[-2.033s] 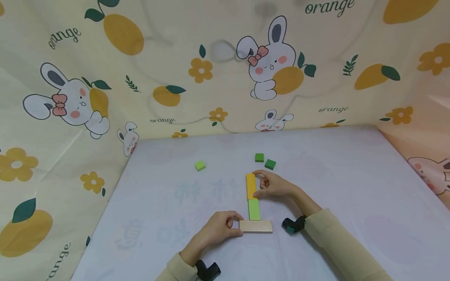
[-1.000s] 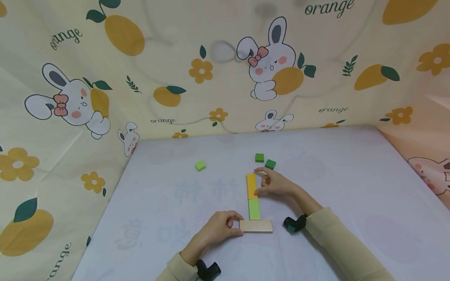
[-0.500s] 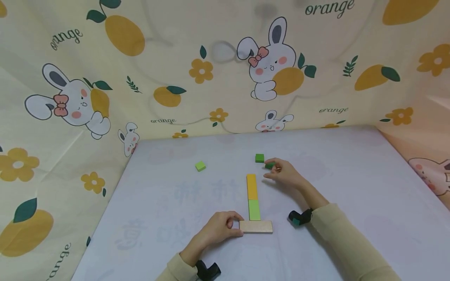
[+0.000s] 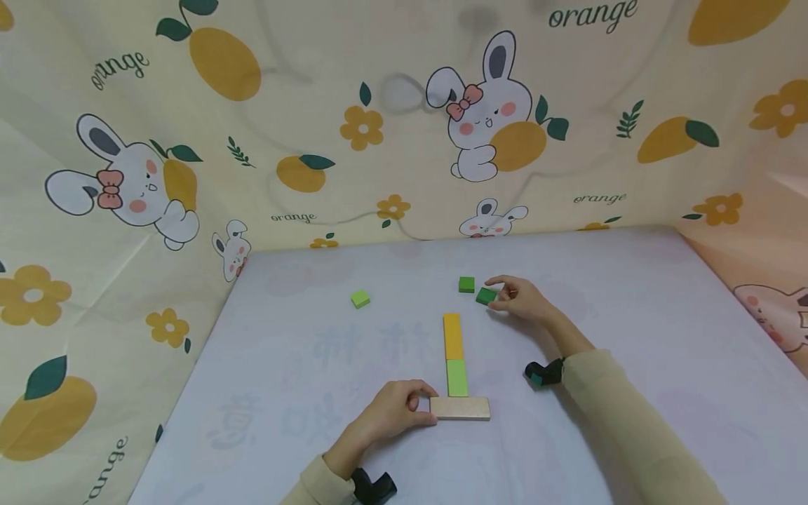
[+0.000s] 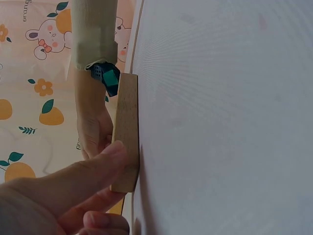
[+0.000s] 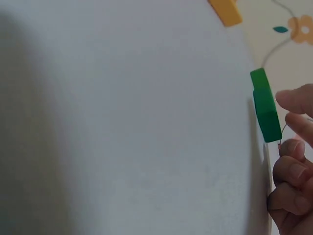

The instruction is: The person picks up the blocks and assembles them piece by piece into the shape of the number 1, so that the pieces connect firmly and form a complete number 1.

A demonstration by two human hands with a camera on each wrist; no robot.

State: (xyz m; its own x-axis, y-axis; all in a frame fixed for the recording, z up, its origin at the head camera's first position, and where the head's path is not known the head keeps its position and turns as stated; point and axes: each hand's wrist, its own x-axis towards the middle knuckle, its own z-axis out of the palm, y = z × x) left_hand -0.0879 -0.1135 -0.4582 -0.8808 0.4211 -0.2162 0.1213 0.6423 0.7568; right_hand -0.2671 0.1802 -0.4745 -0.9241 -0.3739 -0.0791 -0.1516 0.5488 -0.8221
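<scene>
My left hand [image 4: 391, 410] pinches the left end of a pale wooden block [image 4: 460, 409] lying crosswise on the table. In the left wrist view the thumb [image 5: 115, 152] presses on the wooden block's near side. A light green block [image 4: 457, 379] abuts its far side, and a yellow block [image 4: 452, 337] continues the line away from me. Farther back, my right hand [image 4: 522, 299] is at a small dark green block [image 4: 485, 296], thumb and index finger spread beside it. The right wrist view shows the fingertips [image 6: 288, 101] just off the dark green block.
A mid-green block [image 4: 466, 284] lies just left of the dark green one. Farther left is a lime green block [image 4: 360, 299]. The white table [image 4: 606, 280] meets a printed cloth backdrop [image 4: 391, 154] at the back and sides.
My right hand has left the yellow block and moved back and right to the dark green block. My left hand stays on the wooden block.
</scene>
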